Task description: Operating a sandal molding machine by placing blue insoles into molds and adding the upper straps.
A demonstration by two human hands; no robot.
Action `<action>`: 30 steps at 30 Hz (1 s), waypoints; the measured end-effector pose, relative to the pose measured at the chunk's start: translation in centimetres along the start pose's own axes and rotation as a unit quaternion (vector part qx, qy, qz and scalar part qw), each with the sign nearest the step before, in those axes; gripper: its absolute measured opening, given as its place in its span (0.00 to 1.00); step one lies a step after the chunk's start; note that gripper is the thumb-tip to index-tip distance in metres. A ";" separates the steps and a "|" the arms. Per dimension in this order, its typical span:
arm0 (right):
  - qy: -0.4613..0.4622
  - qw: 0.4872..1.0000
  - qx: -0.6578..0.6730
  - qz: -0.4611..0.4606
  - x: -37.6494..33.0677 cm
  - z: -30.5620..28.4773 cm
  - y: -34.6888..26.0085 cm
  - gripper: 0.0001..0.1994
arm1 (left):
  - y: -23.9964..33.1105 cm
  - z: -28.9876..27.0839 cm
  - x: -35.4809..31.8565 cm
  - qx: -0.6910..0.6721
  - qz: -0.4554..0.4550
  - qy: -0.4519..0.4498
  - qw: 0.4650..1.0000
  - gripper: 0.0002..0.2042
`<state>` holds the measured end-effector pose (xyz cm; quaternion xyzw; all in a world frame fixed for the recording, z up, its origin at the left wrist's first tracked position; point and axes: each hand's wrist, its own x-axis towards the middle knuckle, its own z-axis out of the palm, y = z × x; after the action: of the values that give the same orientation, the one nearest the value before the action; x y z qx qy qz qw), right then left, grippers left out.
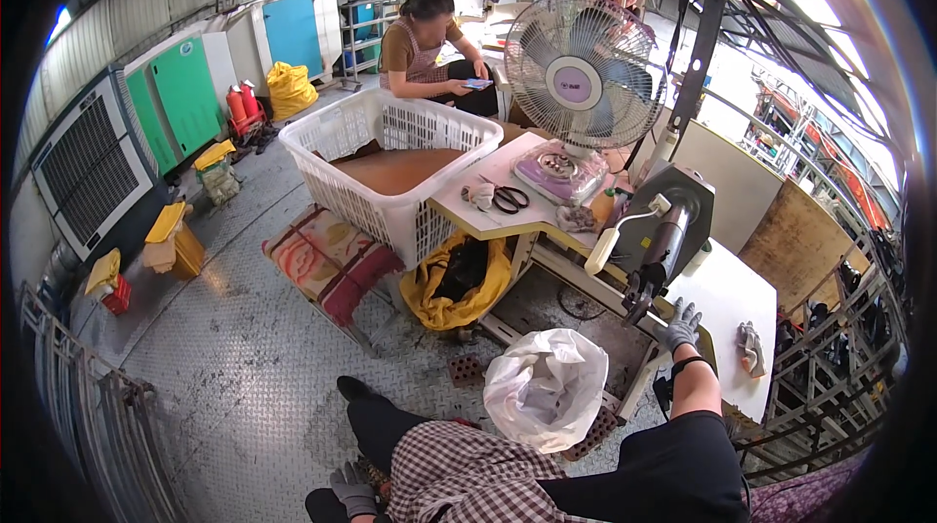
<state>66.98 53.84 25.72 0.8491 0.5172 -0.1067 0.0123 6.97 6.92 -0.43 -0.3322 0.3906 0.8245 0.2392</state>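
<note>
My right hand (682,326), in a grey glove, rests at the edge of the white worktable (734,316) with its fingers apart, holding nothing. It is just beside the lower arm of a sewing machine (673,230). My left hand (354,491), also gloved in grey, lies low beside my checked apron (473,472), fingers stretched out and nothing visible in them. A grey work glove (751,347) lies on the table right of my right hand. Below, between my legs and the table, stands an open white sack (547,388).
A large white plastic basket (332,172) with brown sheets stands on a cloth-covered stool (327,260). A yellow sack (427,301) sits under the table. Black scissors (509,199) and a fan (576,84) are on the tabletop. Beyond, a seated person (427,55) holds a phone.
</note>
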 end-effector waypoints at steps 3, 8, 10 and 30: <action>0.006 1.000 0.000 -0.002 0.0 -0.1 -0.5 0.51 | 0.0 -0.2 0.2 -0.022 0.001 0.029 0.999 0.29; 0.015 1.000 0.002 0.003 0.4 0.3 -0.3 0.51 | -0.2 -0.2 0.3 0.004 0.003 0.021 1.000 0.30; 0.020 1.000 0.007 0.003 0.6 0.4 -0.2 0.51 | -0.2 -0.3 0.1 -0.002 -0.006 0.011 1.000 0.30; 0.020 1.000 -0.011 -0.001 0.1 0.6 -0.2 0.52 | 0.2 0.4 -1.4 -0.018 -0.012 0.004 1.000 0.30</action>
<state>66.75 53.98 25.08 0.8506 0.5190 -0.0841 0.0108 7.59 6.89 0.86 -0.3439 0.3728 0.8273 0.2415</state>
